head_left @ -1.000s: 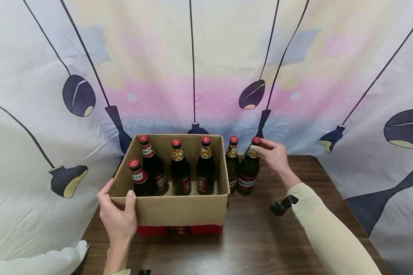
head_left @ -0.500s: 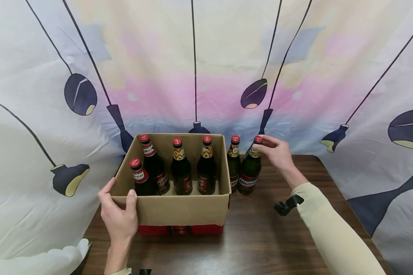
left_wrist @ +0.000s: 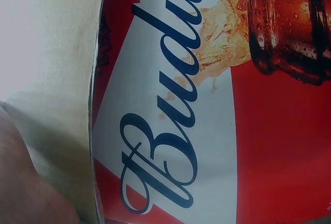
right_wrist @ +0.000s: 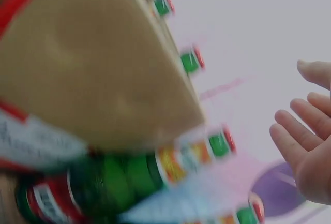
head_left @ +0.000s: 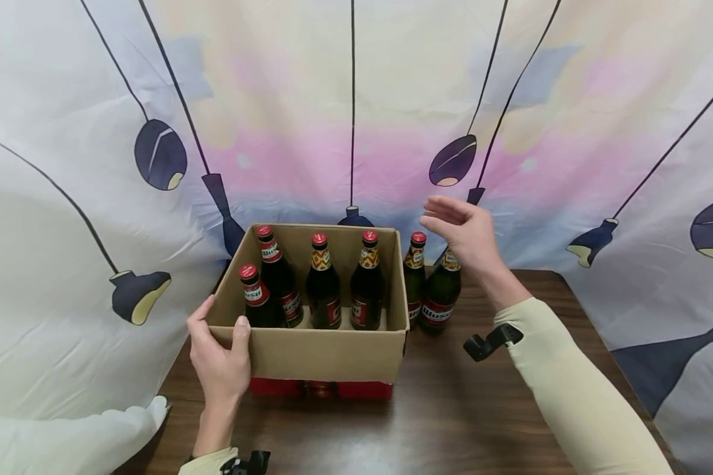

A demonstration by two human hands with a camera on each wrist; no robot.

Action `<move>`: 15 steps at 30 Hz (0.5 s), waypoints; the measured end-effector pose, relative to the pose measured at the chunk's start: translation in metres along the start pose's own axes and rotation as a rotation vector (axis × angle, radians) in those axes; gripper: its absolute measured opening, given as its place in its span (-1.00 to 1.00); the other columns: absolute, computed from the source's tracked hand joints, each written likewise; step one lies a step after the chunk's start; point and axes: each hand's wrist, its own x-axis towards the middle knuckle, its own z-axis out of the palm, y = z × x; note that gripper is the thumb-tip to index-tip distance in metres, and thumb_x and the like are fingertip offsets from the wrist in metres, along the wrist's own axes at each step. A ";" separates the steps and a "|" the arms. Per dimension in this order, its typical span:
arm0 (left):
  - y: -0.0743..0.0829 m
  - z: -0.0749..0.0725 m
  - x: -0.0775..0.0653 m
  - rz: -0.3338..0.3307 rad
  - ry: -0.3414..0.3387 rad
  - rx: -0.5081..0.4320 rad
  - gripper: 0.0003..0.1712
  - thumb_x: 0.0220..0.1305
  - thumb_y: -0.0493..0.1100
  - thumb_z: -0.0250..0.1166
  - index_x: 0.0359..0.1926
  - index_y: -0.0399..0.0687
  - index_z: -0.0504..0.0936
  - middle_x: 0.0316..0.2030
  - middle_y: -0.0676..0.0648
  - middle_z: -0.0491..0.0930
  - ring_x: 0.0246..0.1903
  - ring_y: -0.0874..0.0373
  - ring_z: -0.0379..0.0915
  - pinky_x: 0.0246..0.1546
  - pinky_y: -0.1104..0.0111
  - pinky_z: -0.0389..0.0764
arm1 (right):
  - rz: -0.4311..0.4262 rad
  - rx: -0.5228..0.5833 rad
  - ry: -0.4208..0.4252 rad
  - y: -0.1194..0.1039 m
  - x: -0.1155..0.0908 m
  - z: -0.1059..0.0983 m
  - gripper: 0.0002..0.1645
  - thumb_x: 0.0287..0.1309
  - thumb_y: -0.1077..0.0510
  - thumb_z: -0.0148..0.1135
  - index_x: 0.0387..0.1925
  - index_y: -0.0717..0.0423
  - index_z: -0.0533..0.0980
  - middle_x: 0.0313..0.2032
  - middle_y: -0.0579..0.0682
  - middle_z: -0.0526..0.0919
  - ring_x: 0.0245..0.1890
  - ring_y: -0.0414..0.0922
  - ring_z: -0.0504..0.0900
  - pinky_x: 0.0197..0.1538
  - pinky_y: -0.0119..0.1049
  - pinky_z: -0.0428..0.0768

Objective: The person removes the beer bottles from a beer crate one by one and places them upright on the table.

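Note:
My left hand grips the front left corner of a cardboard beer box, thumb at the front edge and fingers along the left side. Several dark beer bottles with red caps stand inside it. Two green beer bottles stand on the table right of the box: an inner bottle beside its wall and an outer bottle. Above the outer bottle, my right hand is raised with nothing in it, and in the head view it hides that bottle's cap. The right wrist view shows its fingers apart from the bottles.
Under the box's bare flap, its red printed side shows. Box and bottles stand towards the back of a brown wooden table. A printed curtain hangs close behind, and white cloth lies at the left edge.
My right hand has let go of the outer bottle's neck and risen above it. My left hand has stayed on the box corner. The head view has shifted slightly.

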 end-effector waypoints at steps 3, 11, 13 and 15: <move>0.000 0.000 0.001 0.011 0.003 -0.003 -0.28 0.29 -0.16 0.28 0.44 -0.26 0.38 0.40 -0.22 0.50 0.24 -0.07 0.46 0.14 0.54 0.27 | -0.002 0.058 -0.031 -0.009 -0.002 0.024 -0.40 0.28 0.21 0.45 0.34 0.16 0.59 0.26 0.21 0.69 0.03 -0.37 0.74 0.14 -0.43 0.65; -0.001 -0.001 0.001 0.038 0.013 -0.008 -0.29 0.29 -0.16 0.28 0.44 -0.28 0.39 0.39 -0.25 0.51 0.23 -0.11 0.48 0.14 0.56 0.27 | 0.028 0.133 -0.110 -0.021 -0.014 0.083 -0.47 0.24 0.23 0.48 0.24 0.15 0.66 0.15 0.19 0.76 0.10 -0.14 0.78 0.17 -0.32 0.67; -0.002 0.000 0.000 0.039 0.017 -0.009 -0.29 0.29 -0.17 0.29 0.43 -0.27 0.39 0.38 -0.25 0.51 0.23 -0.11 0.48 0.14 0.56 0.27 | 0.033 0.136 -0.130 -0.024 -0.017 0.095 -0.49 0.24 0.22 0.48 0.23 0.12 0.67 0.15 0.17 0.77 0.13 -0.09 0.77 0.19 -0.26 0.68; -0.002 0.001 -0.001 0.042 0.017 -0.012 -0.29 0.29 -0.17 0.29 0.43 -0.27 0.40 0.38 -0.24 0.52 0.24 -0.11 0.48 0.15 0.56 0.27 | 0.037 0.132 -0.144 -0.026 -0.022 0.104 -0.50 0.23 0.21 0.49 0.22 0.10 0.69 0.15 0.16 0.77 0.14 -0.07 0.77 0.22 -0.20 0.67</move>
